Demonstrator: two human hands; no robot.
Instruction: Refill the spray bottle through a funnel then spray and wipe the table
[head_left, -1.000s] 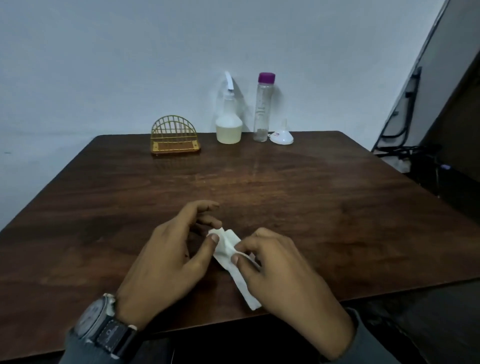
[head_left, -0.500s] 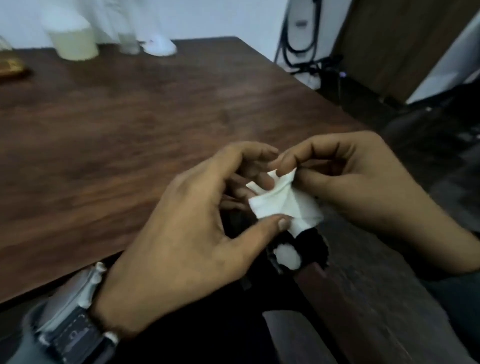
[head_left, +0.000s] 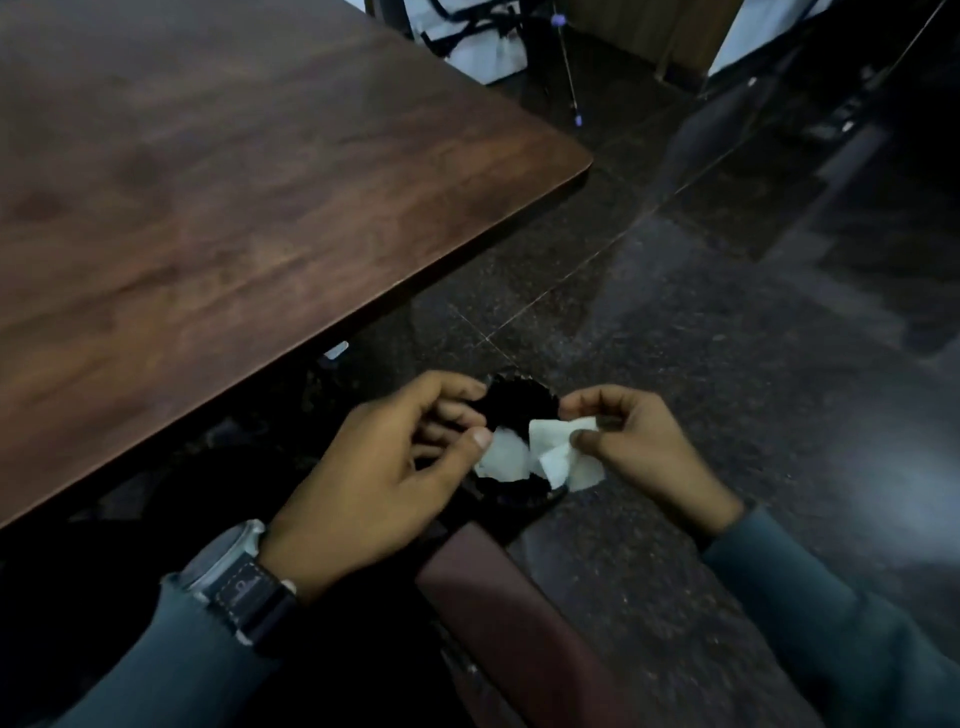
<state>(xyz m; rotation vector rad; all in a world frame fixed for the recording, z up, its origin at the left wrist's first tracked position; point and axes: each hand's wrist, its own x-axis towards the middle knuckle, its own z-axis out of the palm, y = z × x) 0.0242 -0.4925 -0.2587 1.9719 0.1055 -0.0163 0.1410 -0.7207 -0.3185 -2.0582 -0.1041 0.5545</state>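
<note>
Both hands are off the table here, out past its near right corner and above the dark speckled floor. The right hand pinches a white tissue between thumb and fingers, closed on its upper edge, and the tissue looks crumpled and folded over itself, several creased flaps hanging loose, pale against the gloom. The left hand sits just beside it, fingers curled, thumb tip out toward a second white scrap; whether it grips that scrap or merely touches it, I cannot tell. Hands close together, not touching, with a small round black bin between and beneath them (its rim looks ruffled, likely a dark liner, though the light is poor). That second white scrap appears to lie inside the bin's mouth. A watch with a dark strap rides the left wrist, and grey-blue sleeves cover both forearms. A reddish-brown chair arm runs below the hands. Table surface is dark wood grain, bare in the part shown. Cables hang against a white wall at the top edge.
</note>
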